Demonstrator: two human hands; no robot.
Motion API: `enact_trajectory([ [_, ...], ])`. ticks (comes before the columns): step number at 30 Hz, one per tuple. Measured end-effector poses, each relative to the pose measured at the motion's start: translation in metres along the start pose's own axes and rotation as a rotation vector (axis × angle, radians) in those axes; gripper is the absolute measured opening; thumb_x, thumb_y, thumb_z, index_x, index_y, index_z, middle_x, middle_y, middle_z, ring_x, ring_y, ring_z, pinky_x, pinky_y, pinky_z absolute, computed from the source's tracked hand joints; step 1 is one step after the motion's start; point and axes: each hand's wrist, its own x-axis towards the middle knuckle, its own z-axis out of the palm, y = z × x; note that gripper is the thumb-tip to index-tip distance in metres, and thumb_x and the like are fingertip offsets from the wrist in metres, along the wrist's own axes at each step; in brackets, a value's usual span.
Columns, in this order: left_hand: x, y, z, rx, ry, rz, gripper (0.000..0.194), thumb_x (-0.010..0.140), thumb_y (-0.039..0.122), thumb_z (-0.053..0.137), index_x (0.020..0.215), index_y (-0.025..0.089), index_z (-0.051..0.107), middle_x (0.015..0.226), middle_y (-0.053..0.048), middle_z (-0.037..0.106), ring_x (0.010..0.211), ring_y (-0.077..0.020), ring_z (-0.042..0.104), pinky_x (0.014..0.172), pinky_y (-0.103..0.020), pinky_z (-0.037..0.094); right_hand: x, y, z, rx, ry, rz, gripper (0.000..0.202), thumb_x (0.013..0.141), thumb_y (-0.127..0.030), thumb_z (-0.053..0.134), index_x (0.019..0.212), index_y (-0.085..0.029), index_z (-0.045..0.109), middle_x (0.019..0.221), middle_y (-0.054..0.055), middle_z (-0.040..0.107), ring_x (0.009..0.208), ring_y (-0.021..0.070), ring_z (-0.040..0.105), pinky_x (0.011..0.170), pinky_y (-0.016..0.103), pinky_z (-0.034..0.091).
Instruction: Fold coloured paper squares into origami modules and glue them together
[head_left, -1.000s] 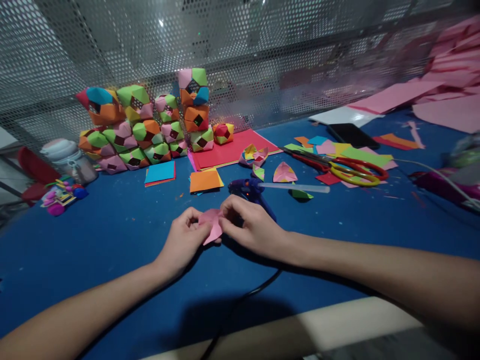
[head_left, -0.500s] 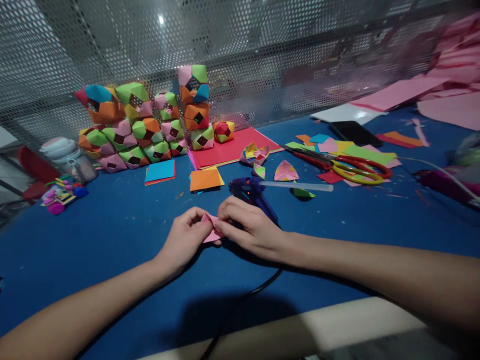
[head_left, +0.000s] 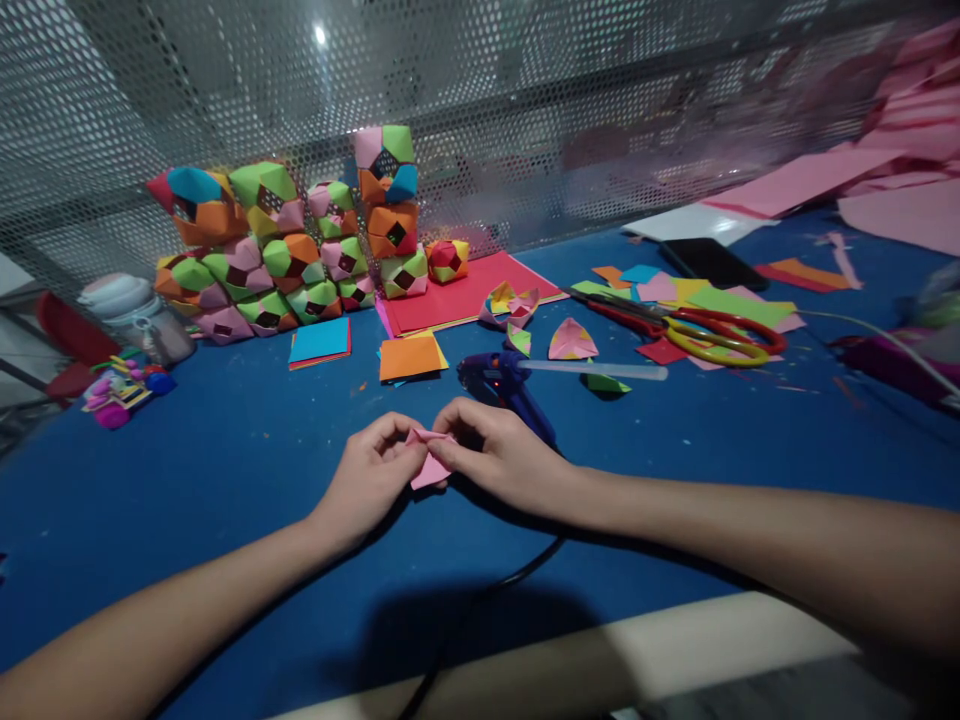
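Note:
A small folded pink paper (head_left: pixel 432 469) is held between my two hands above the blue table (head_left: pixel 247 480). My left hand (head_left: pixel 376 468) pinches its left side with thumb and fingers. From the right, my right hand (head_left: pixel 491 452) grips the paper's upper right edge. Just behind my right hand lies a blue glue gun (head_left: pixel 504 375) with a clear glue stick poking out to the right. Orange paper squares (head_left: pixel 411 358) and blue-topped squares (head_left: pixel 320 343) lie beyond my left hand. Folded paper pieces (head_left: pixel 572 341) rest behind the glue stick.
Stacked folded-paper balls (head_left: pixel 291 262) stand at the back left against a perforated metal screen (head_left: pixel 480 110). Scissors (head_left: pixel 720 338) lie on paper scraps at the right, near a black phone (head_left: pixel 712 264). A black cable (head_left: pixel 525 570) crosses the table's front.
My right hand's fingers have shifted slightly on the pink paper, and more of its surface shows. Both hands keep hold of it in nearly the same place.

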Motion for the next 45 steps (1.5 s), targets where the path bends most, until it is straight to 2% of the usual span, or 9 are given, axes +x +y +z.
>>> enact_trajectory([
  [4,-0.001,0.002,0.000,0.082,0.055,0.039,0.013,0.076,0.027,0.060,0.083,0.016,0.058,0.072,0.003,0.059,0.065,-0.0091,0.054,0.061,-0.021,0.042,0.001,0.004,0.001,-0.029,0.018,-0.050,0.008,0.083,-0.018,0.052,0.075,-0.016,0.051,0.067,-0.002,0.053,0.060,0.0092,0.047,0.055,0.022,0.036],
  [7,0.000,0.002,-0.001,0.132,0.059,0.072,0.016,0.079,0.032,0.058,0.083,0.016,0.059,0.075,0.001,0.059,0.068,-0.0105,0.054,0.063,-0.022,0.041,0.001,0.006,0.002,-0.032,0.027,-0.074,0.008,0.082,-0.016,0.051,0.074,-0.016,0.051,0.067,-0.002,0.053,0.060,0.0089,0.047,0.056,0.022,0.037],
  [14,0.000,-0.002,-0.004,0.229,0.095,0.148,0.018,0.083,0.034,0.055,0.082,0.017,0.059,0.077,0.001,0.059,0.071,-0.0112,0.052,0.065,-0.021,0.040,0.000,-0.003,-0.002,0.030,-0.027,-0.003,0.009,0.084,-0.023,0.050,0.079,-0.016,0.054,0.069,-0.001,0.055,0.062,0.0097,0.050,0.056,0.022,0.040],
  [18,0.000,-0.003,-0.005,0.208,0.107,0.124,0.019,0.083,0.036,0.054,0.083,0.017,0.058,0.075,0.001,0.058,0.069,-0.0112,0.052,0.063,-0.021,0.040,0.000,-0.002,-0.001,0.010,0.002,-0.003,0.013,0.085,-0.023,0.049,0.078,-0.015,0.056,0.070,0.000,0.058,0.063,0.0105,0.052,0.056,0.023,0.040],
  [26,-0.001,0.001,-0.003,0.244,0.114,0.129,0.014,0.081,0.030,0.055,0.084,0.017,0.059,0.077,0.001,0.059,0.069,-0.0118,0.052,0.063,-0.022,0.040,0.000,0.008,0.003,-0.056,0.105,-0.103,0.012,0.081,-0.017,0.053,0.070,-0.015,0.056,0.064,0.001,0.060,0.058,0.0106,0.053,0.054,0.023,0.041],
  [29,-0.001,0.001,-0.003,0.250,0.128,0.139,0.017,0.081,0.032,0.054,0.087,0.018,0.062,0.081,0.000,0.061,0.073,-0.0130,0.054,0.067,-0.023,0.041,-0.001,0.007,0.003,-0.056,0.109,-0.111,0.013,0.081,-0.017,0.053,0.069,-0.015,0.055,0.064,0.001,0.060,0.057,0.0105,0.052,0.053,0.023,0.041],
  [34,-0.001,0.002,-0.004,0.248,0.148,0.147,0.019,0.081,0.033,0.054,0.080,0.017,0.064,0.079,-0.001,0.064,0.076,-0.0150,0.056,0.071,-0.025,0.042,-0.001,0.009,0.003,-0.065,0.113,-0.163,0.013,0.082,-0.017,0.053,0.069,-0.016,0.055,0.063,0.000,0.058,0.057,0.0102,0.052,0.053,0.023,0.041],
  [41,-0.002,0.001,0.000,0.328,0.099,0.124,0.016,0.073,0.027,0.062,0.085,0.017,0.061,0.073,0.002,0.059,0.063,-0.0106,0.050,0.057,-0.021,0.039,-0.002,0.007,0.000,-0.085,0.119,-0.184,0.013,0.081,-0.015,0.053,0.069,-0.015,0.056,0.064,0.001,0.058,0.059,0.0106,0.053,0.056,0.023,0.041],
  [45,0.001,-0.003,-0.002,0.256,0.129,0.117,0.006,0.075,0.020,0.056,0.079,0.017,0.059,0.072,0.002,0.058,0.066,-0.0107,0.052,0.060,-0.021,0.041,-0.003,0.003,-0.001,-0.094,0.068,-0.166,0.006,0.081,-0.020,0.056,0.079,-0.015,0.058,0.071,0.002,0.059,0.062,0.0107,0.053,0.056,0.023,0.042],
])
